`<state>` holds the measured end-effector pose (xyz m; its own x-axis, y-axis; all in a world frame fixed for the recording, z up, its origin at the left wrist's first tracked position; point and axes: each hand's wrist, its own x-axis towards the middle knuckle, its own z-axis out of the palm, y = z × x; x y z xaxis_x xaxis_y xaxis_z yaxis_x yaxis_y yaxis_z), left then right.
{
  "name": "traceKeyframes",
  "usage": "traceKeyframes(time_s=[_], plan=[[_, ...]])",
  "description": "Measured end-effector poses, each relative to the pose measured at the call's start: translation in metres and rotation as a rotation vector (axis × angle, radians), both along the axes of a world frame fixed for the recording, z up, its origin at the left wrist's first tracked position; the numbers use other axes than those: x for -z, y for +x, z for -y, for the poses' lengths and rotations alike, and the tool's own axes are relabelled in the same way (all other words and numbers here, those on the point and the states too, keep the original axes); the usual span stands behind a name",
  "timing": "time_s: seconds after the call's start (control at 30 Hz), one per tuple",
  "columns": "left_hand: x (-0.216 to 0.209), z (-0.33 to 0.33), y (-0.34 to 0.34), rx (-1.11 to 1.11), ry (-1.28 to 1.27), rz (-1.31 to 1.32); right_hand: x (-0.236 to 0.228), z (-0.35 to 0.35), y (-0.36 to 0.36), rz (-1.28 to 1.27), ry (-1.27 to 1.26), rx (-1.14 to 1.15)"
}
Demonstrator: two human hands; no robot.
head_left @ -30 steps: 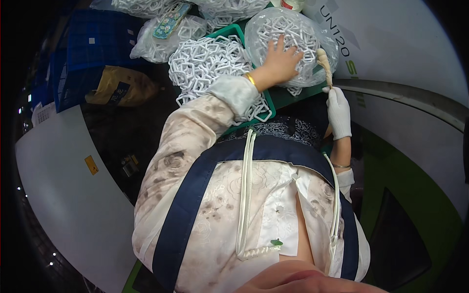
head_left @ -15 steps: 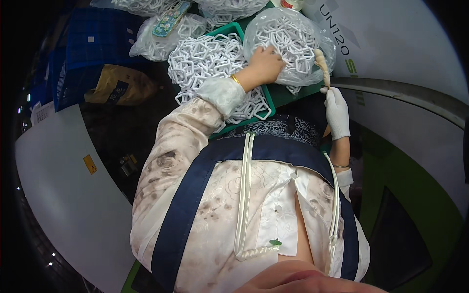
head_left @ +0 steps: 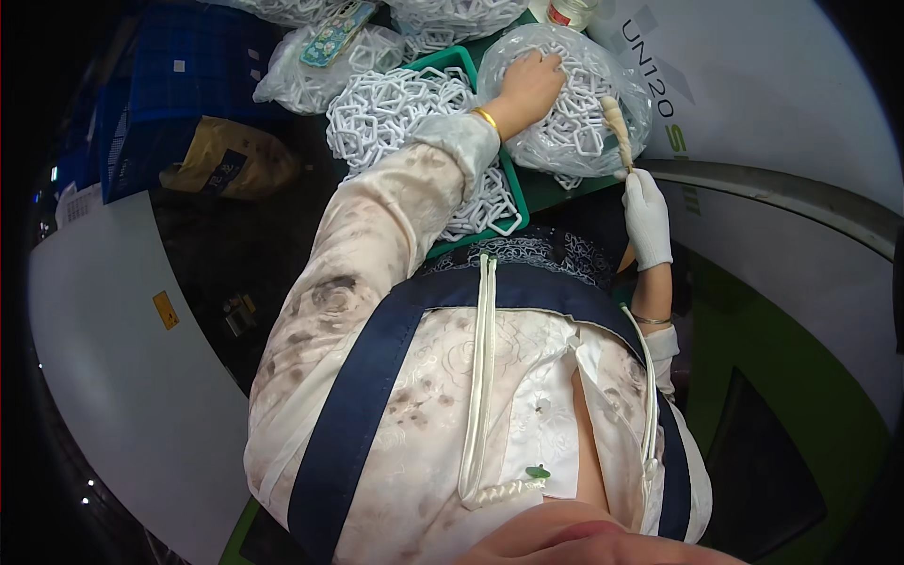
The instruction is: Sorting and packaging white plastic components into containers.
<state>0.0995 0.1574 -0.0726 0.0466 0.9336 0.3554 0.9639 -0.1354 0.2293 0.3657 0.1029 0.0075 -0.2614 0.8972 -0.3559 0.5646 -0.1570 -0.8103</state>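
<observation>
My bare left hand, with a gold bracelet at its wrist, reaches into a clear plastic bag full of white, angular plastic links. Its fingers are curled down on the links, and the fingertips are hidden, so what they grip does not show. My right hand wears a white knit glove and is closed round the lower end of a stick with a beige wrapped head. That head stands upright in front of the bag's right side.
Under my left forearm is a green crate heaped with similar links. More bags of links stand behind, one with a patterned phone case on it. A jar is at the back. White machine panels flank me; blue crates stand left.
My left hand has moved farther away and slightly right, deeper over the bagged links, and its fingers are more curled. My right hand with the wrapped stick has hardly moved.
</observation>
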Motion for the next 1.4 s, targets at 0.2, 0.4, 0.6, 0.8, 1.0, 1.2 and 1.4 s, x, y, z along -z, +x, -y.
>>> traceKeyframes(time_s=[0.2,0.4,0.6,0.8,1.0,1.2,1.4], plan=[[-0.005,-0.002,-0.006,0.103,-0.017,0.099,0.003,-0.002,0.009,0.016,-0.012,0.019],[-0.041,0.027,-0.007,-0.237,-0.490,1.639,-0.004,0.002,-0.020,-0.145,0.107,0.090],[-0.067,0.046,-0.018,-0.136,-0.382,1.829,0.003,-0.003,-0.036,-0.046,0.170,0.049],[-0.058,0.043,-0.016,-0.225,-0.438,0.944,-0.005,-0.014,-0.009,-0.115,0.125,0.196],[-0.003,0.071,0.056,0.206,-0.317,0.132,-0.002,-0.006,-0.007,-0.116,0.085,0.167],[-0.014,0.056,0.043,0.022,-0.248,-0.085,0.002,-0.001,0.001,-0.135,0.129,0.145],[0.001,0.076,0.040,-0.021,-0.540,-0.150,0.005,0.000,0.001,-0.165,0.116,0.122]])
